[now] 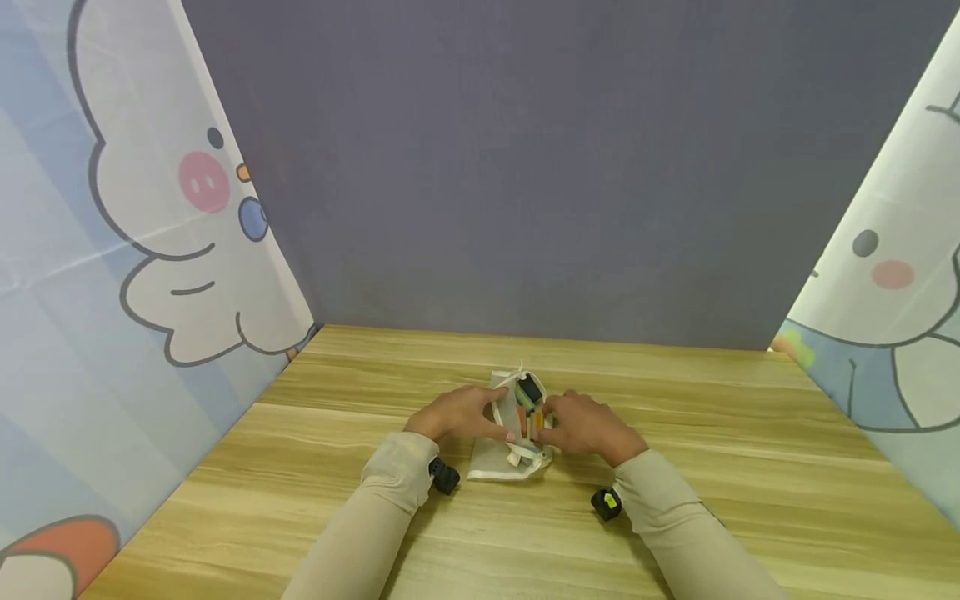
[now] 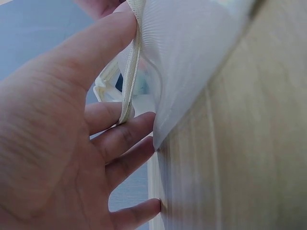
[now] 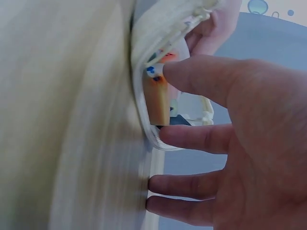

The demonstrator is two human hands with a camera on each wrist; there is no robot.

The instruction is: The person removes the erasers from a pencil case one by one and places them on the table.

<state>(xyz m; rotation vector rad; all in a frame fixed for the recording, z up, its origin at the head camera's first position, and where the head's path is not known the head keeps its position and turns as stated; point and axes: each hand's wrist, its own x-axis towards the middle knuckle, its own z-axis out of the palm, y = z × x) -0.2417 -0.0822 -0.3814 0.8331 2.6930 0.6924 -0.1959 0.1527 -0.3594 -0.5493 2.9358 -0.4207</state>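
Note:
A translucent white mesh pouch [image 1: 487, 461] with a pale zipper edge [image 2: 130, 72] lies on the table, its mouth spread. My left hand [image 1: 465, 414] rests on the pouch's left side. In the left wrist view its thumb and forefinger touch the zipper edge, spaced apart along it. My right hand [image 1: 592, 427] reaches in from the other side. Between its thumb and forefinger is an orange-tan block [image 3: 157, 103] with coloured print on one end, pinched end to end. Inside the pouch also lie a black item [image 1: 531, 387] and a reddish strip [image 1: 522, 419].
The wood-grain table [image 1: 300, 500] extends around the pouch. A dark grey panel [image 1: 525, 167] stands behind it, and cartoon-printed curtains [image 1: 150, 275] hang at both sides. Black wrist cameras [image 1: 444, 476] sit at both cuffs.

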